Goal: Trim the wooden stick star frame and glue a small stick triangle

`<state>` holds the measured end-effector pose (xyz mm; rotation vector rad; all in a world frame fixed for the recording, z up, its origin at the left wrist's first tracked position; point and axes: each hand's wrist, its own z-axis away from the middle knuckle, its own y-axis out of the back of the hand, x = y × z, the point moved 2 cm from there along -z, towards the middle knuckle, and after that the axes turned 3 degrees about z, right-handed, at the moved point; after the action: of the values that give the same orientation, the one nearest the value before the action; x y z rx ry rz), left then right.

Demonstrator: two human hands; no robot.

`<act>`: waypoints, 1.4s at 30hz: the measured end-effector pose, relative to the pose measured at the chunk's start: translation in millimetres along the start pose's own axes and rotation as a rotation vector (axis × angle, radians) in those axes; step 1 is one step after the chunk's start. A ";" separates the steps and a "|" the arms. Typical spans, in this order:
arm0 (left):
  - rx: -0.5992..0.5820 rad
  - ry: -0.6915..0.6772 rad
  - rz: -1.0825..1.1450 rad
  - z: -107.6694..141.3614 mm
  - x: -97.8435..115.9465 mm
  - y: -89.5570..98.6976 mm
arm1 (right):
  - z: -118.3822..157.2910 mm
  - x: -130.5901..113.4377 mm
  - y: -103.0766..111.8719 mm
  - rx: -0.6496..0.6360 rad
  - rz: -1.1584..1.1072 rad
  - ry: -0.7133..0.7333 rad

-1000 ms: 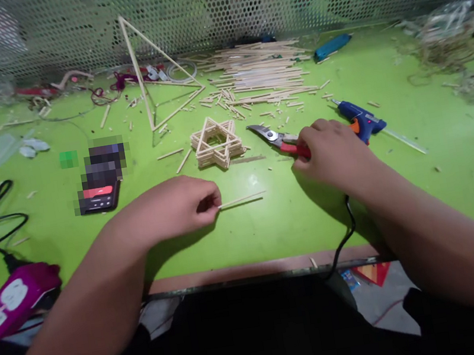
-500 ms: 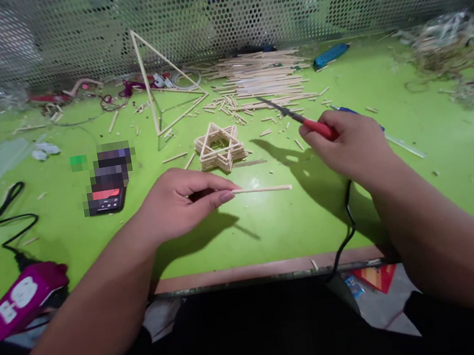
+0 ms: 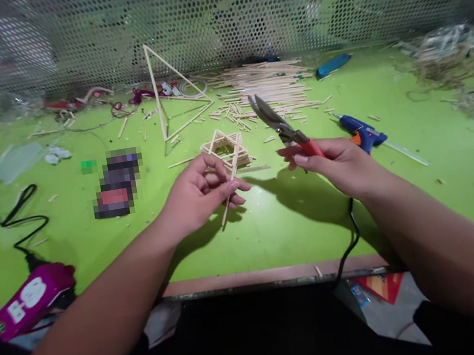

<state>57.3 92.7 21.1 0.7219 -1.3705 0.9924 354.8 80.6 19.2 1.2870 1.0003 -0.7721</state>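
My left hand (image 3: 201,195) pinches a thin wooden stick (image 3: 225,210) between thumb and fingers; the stick slants, its lower end toward me. Behind it sits a star-shaped stack of glued sticks (image 3: 239,152), partly covered by my hand and the stick. In my right hand (image 3: 347,166) are red-handled snips (image 3: 273,116), blades pointing up and to the left, apart from the stick. Beyond my right hand lies a blue glue gun (image 3: 364,127) with a clear glue stick in its rear; my fingers hide none of its nozzle.
A pile of wooden sticks (image 3: 266,80) and short offcuts lie at the back. A triangular stick frame (image 3: 156,97) stands behind the star. A blurred phone (image 3: 116,184), a magenta box (image 3: 35,296) with a cable, and a teal cutter (image 3: 333,66) are on the green table (image 3: 273,237).
My left hand has turned the stick from level to slanting. My right hand has rolled the snips so both blades show, and has uncovered the glue gun. The view has shifted slightly.
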 end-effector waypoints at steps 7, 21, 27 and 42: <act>0.117 0.087 0.018 -5.2 -3.0 6.7 | 2.5 -12.8 0.0 -0.083 0.216 0.216; 0.164 0.126 -0.109 -5.3 -5.7 8.2 | 7.6 -15.5 -3.8 -0.114 0.287 0.139; 0.184 0.025 -0.290 -5.2 -5.5 9.3 | 6.4 -4.8 -7.5 -0.099 0.417 -0.115; 0.206 0.125 -0.214 -6.3 -14.3 0.6 | 4.9 -16.9 -20.3 -0.151 0.719 -0.292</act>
<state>60.7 96.4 6.3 0.9242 -1.0680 0.9977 330.6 71.5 26.5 1.2377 0.3052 -0.3024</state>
